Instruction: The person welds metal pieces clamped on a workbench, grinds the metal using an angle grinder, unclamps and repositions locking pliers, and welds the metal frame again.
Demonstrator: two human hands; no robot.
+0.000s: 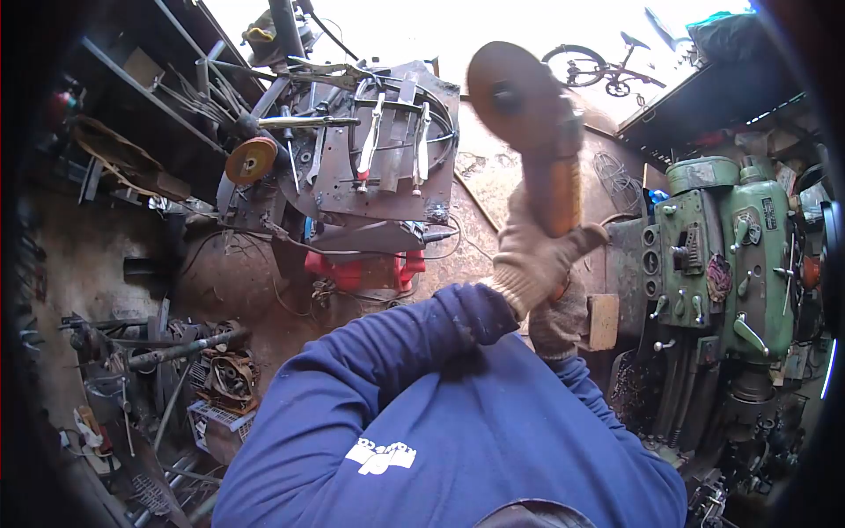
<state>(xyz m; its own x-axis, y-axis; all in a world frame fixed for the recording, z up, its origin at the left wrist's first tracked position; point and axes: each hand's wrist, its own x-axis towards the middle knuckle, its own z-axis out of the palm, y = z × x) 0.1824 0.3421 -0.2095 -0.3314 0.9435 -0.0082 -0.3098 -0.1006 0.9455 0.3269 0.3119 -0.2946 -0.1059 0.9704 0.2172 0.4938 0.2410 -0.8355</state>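
An angle grinder (pixel 563 180) with an orange body is raised in front of the chest, its round disc (pixel 506 95) pointing up and away, slightly blurred. My left hand (pixel 539 251), in a tan knitted glove, is around the grinder's body, thumb out to the right. Lower down, my right hand (pixel 559 324), in a darker glove, is closed at the tool's rear end, partly hidden by the other hand. Beside that lower hand is a wooden block (pixel 603 322).
To the left, a metal work table (pixel 352 189) carries locking pliers, cables and another grinder with a yellow-brown disc (pixel 251 161). A red object (pixel 365 271) lies below it. A green machine (pixel 757 255) stands right; metal scrap and a crate (pixel 220 421) are lower left. A bicycle (pixel 607 69) is beyond.
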